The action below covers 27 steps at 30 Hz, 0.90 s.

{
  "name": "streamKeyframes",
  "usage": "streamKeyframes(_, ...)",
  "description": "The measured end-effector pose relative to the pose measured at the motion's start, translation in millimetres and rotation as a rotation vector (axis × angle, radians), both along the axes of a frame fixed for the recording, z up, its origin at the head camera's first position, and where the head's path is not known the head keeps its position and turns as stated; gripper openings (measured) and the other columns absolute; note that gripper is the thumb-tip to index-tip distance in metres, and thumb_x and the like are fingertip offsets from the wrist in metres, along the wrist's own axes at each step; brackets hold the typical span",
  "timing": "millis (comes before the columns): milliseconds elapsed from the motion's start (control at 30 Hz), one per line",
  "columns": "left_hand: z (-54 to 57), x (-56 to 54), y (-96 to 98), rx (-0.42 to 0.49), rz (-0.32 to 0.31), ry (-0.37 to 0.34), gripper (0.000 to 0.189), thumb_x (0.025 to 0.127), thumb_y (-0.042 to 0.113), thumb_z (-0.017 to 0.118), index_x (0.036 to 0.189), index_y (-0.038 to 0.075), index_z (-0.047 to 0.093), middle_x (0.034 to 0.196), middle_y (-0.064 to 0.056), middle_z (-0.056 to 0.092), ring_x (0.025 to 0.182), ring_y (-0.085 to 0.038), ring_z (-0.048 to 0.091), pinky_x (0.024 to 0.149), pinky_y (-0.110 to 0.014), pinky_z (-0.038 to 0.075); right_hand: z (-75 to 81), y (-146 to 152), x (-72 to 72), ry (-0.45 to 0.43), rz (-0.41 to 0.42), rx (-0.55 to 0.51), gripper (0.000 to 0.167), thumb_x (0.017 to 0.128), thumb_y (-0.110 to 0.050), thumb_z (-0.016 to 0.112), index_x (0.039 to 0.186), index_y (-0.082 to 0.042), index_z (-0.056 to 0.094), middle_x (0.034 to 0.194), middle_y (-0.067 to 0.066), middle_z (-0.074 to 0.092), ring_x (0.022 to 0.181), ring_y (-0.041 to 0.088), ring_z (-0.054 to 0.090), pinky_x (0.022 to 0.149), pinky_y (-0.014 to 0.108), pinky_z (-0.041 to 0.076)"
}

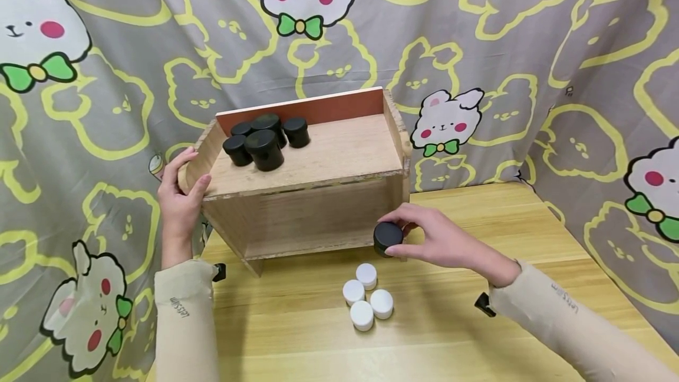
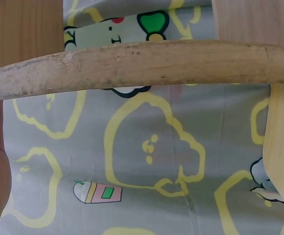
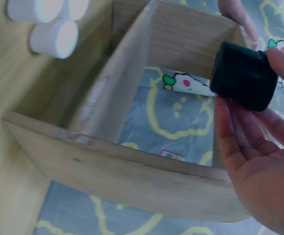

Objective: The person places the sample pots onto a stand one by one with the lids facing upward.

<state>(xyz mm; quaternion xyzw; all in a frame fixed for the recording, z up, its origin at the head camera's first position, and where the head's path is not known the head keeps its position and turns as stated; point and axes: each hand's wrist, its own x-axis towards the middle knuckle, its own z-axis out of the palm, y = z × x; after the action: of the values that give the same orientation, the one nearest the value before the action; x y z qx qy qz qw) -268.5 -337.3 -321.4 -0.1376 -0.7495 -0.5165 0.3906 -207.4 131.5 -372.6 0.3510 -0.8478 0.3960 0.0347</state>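
A small wooden shelf (image 1: 339,149) stands on the table, its top board fenced by raised sides and a reddish-brown back strip. My left hand (image 1: 180,202) grips the shelf's left side, thumb near the front corner. In the left wrist view a curved wooden bar (image 2: 156,63) of that side crosses the frame. Between thumb and fingers, my right hand (image 1: 432,237) pinches a black lidded jar (image 1: 388,237) in front of the shelf's lower right. Seen from the right wrist, the jar (image 3: 237,73) lies sideways across the fingertips. Several black jars (image 1: 264,150) cluster at the top board's left.
Several small white jars (image 1: 362,315) sit close together on the wooden table (image 1: 297,335), just before the shelf. Below the top board, the shelf has an open compartment (image 1: 318,217) with a lower board. A patterned grey curtain (image 1: 339,58) hangs behind and on both sides.
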Motion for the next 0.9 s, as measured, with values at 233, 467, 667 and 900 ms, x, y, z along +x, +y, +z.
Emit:
streamKeyframes(233,1.7,1.2,0.9,-0.005,0.007,-0.001,0.048,0.09,0.002,0.074,0.136,0.001,0.063,0.148,-0.006,0.059,0.136,-0.014,0.053,0.108,-0.024,0.042,24.4,-7,-3.6,0.057,0.012,-0.001,0.044,0.086,-0.03,0.086,0.126,-0.022,0.07,0.106,-0.012,0.068,0.091,0.006,0.065,0.083,0.028,0.056)
streamKeyframes(467,0.2,2.4,0.6,-0.003,0.004,0.004,0.047,0.09,0.002,0.074,0.136,0.0,0.063,0.148,-0.008,0.06,0.136,-0.013,0.053,0.108,-0.023,0.042,44.4,-15,-7.6,0.082,0.025,-0.036,0.046,0.085,-0.029,0.086,0.127,-0.02,0.07,0.109,-0.01,0.069,0.093,0.006,0.065,0.084,0.031,0.057)
streamKeyframes(667,1.3,2.2,1.5,0.002,0.003,0.002,0.047,0.09,0.003,0.074,0.136,0.0,0.062,0.148,-0.008,0.059,0.135,-0.014,0.053,0.108,-0.024,0.042,62.1,-25,-13.9,0.119,0.019,-0.057,0.046,0.086,-0.028,0.086,0.127,-0.018,0.07,0.109,-0.006,0.069,0.095,0.008,0.063,0.088,0.031,0.057)
streamKeyframes(900,1.4,1.7,1.9,0.003,0.002,0.006,0.048,0.09,0.003,0.074,0.136,0.0,0.062,0.147,-0.009,0.059,0.135,-0.014,0.054,0.107,-0.024,0.042,81.3,-38,-22.6,0.139,0.012,-0.087,0.046,0.087,-0.028,0.085,0.129,-0.015,0.07,0.109,-0.002,0.069,0.097,0.011,0.065,0.088,0.031,0.058)
